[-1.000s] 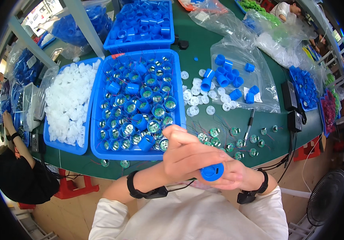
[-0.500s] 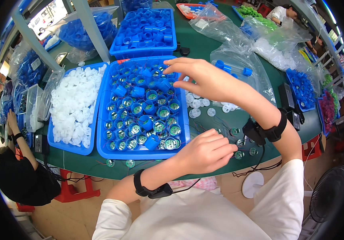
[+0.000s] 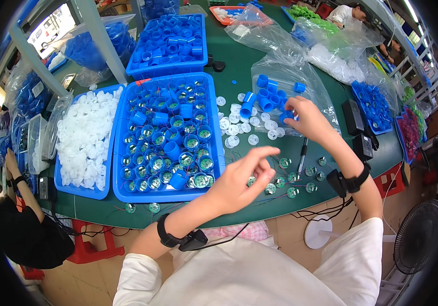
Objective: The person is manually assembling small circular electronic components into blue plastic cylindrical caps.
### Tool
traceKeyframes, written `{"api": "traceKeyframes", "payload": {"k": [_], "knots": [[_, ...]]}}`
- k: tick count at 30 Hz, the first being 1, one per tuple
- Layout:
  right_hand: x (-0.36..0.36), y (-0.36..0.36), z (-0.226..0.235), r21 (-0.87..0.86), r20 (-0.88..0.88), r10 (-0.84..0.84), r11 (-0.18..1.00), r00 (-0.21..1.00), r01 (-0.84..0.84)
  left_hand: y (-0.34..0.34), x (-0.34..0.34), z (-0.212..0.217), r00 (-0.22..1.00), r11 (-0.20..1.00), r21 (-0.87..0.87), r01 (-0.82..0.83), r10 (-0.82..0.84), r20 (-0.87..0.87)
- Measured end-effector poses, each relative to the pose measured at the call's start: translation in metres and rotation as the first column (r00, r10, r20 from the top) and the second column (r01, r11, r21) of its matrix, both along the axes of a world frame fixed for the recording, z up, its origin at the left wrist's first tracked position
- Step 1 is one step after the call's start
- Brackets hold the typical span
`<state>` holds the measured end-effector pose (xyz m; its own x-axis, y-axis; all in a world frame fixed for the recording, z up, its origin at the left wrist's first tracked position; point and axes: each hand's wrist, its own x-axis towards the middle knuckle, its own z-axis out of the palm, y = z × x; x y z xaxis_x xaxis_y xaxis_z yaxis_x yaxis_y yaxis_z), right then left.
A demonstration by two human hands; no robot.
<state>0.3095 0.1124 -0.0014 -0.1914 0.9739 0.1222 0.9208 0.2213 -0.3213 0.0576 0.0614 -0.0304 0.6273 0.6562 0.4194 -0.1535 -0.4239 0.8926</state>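
Note:
My right hand (image 3: 308,120) is closed with thumb and fingertips on a small blue plastic cup (image 3: 286,116), beside several loose blue cups (image 3: 266,97) on a clear plastic bag. Over the green table, my left hand (image 3: 243,179) has its index finger stretched out, the other fingers loosely bent, and nothing visible in it. Below and beside that hand lie several small round green circuit boards (image 3: 279,182) with thin wires. A large blue tray (image 3: 118,176) to the left is full of blue cups, many with green boards inside.
A blue tray of white plastic pieces (image 3: 84,148) stands at the left, and a blue bin of cups (image 3: 170,46) behind. Clear round discs (image 3: 253,139) and a black pen (image 3: 303,155) lie on the table. Co-workers sit at the far left and back right.
My right hand has moved from above the large tray rightward to the loose cups and closed on one. My left hand has shifted left, its index finger now stretched out.

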Motion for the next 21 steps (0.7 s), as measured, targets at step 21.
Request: {"api": "traceKeyframes", "payload": {"k": [21], "knots": [[0.006, -0.083, -0.023, -0.038, 0.044, 0.369, 0.929, 0.928, -0.368, 0.013, -0.01, 0.0, 0.58, 0.439, -0.411, 0.799, -0.378, 0.722]]}}
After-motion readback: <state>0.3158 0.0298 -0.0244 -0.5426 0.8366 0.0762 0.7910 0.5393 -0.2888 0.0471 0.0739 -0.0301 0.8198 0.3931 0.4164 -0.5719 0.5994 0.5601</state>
